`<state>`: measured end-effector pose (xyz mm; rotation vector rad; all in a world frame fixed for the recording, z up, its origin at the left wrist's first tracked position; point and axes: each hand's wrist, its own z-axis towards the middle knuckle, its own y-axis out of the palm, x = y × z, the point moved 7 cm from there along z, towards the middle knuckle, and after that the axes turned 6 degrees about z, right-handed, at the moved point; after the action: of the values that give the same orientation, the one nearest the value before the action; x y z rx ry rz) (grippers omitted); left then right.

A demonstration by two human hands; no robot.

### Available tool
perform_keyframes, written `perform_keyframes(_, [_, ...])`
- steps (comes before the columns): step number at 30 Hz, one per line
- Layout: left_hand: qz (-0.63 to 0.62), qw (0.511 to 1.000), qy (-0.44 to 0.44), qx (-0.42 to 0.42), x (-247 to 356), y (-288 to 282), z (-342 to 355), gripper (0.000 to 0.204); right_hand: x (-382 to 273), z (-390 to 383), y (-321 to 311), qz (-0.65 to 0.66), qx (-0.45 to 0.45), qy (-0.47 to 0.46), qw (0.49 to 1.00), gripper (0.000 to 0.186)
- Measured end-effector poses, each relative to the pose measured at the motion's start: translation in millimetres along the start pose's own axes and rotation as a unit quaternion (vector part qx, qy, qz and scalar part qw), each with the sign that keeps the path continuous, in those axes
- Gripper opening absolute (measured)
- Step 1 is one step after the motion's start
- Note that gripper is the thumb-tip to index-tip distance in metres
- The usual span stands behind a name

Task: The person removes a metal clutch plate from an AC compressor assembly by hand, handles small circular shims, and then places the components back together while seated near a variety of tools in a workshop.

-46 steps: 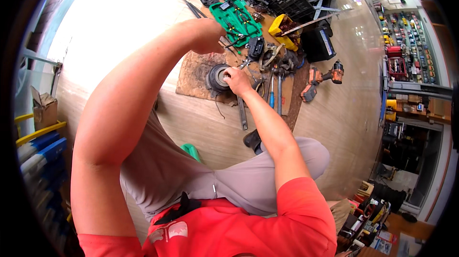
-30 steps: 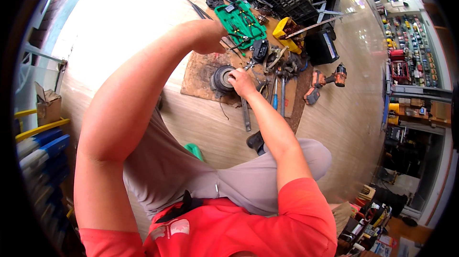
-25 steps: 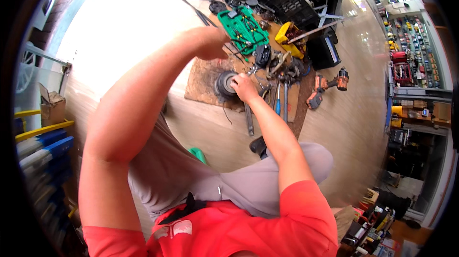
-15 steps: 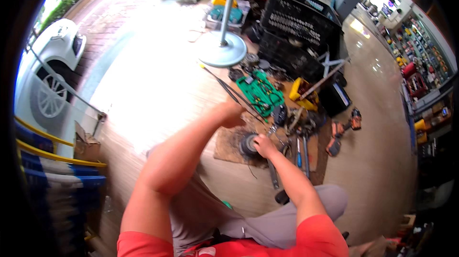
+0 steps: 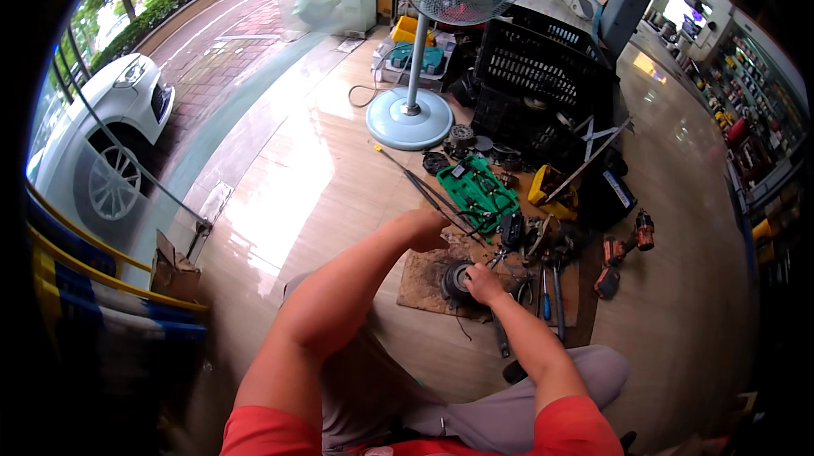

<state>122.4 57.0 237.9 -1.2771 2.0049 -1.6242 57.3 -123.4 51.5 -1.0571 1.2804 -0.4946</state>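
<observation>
My right hand (image 5: 484, 285) grips the right edge of a round dark metal part (image 5: 455, 282), its fingers closed on the rim. This part lies on a stained brown cardboard sheet (image 5: 420, 288), and a thin dark wire trails from it toward me. Above and to the left of it, apart from it, my left hand (image 5: 426, 230) is raised with bent fingers. The back of that hand hides what its fingers hold, if anything. Just beyond lies an open green tool case (image 5: 479, 193) with dark fittings in it. Long dark rods (image 5: 417, 182) run along the floor past my left hand.
A blue-handled screwdriver (image 5: 546, 297) and other tools lie right of the cardboard. Further right is an orange-and-black cordless drill (image 5: 643, 231). A yellow tray (image 5: 551, 189), black crates (image 5: 530, 108) and a standing fan (image 5: 410, 117) are beyond. Folding barriers stand at left.
The whole view has shifted, so the scene sits lower and further right, and the glare on the floor has faded. Both hands keep nearly the same place relative to the round part.
</observation>
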Motion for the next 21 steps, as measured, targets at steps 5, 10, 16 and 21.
perform_keyframes(5, [0.004,1.000,-0.007,-0.003,3,0,4,0.065,10,1,4,0.013,0.005,-0.022,1.000,0.020])
perform_keyframes(10, [-0.004,1.000,-0.010,-0.015,1,6,5,0.064,13,2,11,0.006,0.011,-0.006,1.000,0.019])
perform_keyframes(16, [-0.010,0.999,-0.016,-0.028,1,10,7,0.064,12,3,13,-0.013,-0.016,0.037,0.999,0.022])
perform_keyframes(21, [-0.004,0.999,-0.017,-0.030,1,13,13,0.064,12,4,11,-0.028,-0.020,0.059,0.998,0.023])
